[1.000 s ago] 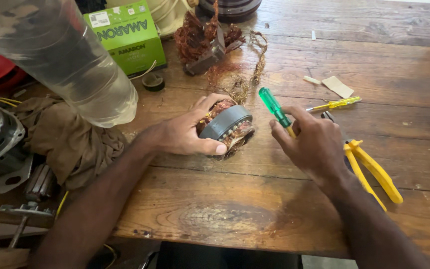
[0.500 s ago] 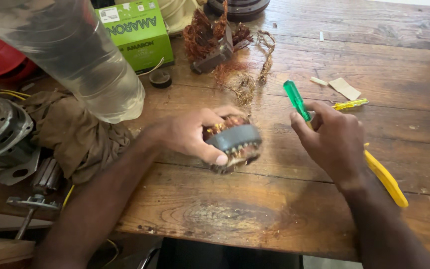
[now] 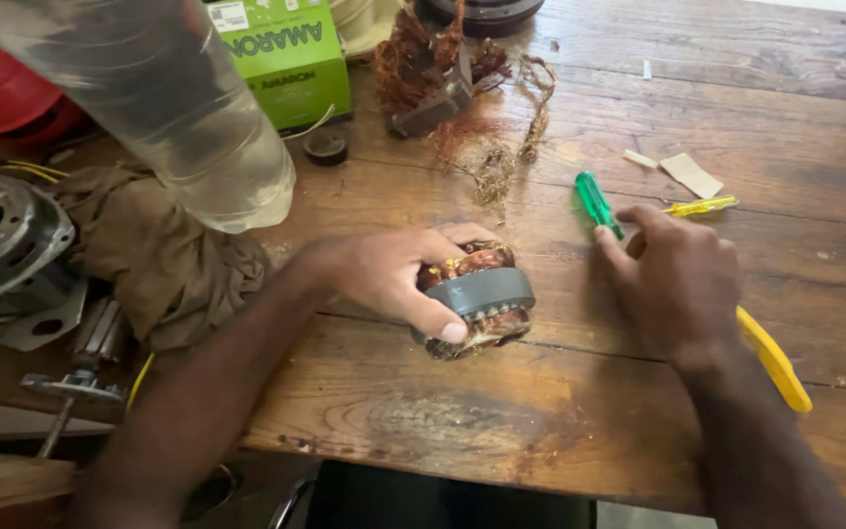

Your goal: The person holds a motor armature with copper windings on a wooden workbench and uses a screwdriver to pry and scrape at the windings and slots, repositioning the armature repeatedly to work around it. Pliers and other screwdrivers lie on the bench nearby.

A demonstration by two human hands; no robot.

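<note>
One green box [image 3: 286,59] far-left, label perhaps white

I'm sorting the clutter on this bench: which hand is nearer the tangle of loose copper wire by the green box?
Left. The left hand, gripping the motor stator, sits just below the copper wire tangle. The right hand, holding the green screwdriver, is farther off to the side.

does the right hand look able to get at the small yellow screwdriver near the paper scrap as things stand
Probably yes, but not freely. The yellow screwdriver lies on bare table just beyond the right hand, with nothing between them. That hand already grips a green screwdriver, so it would likely have to put that down first.
</note>
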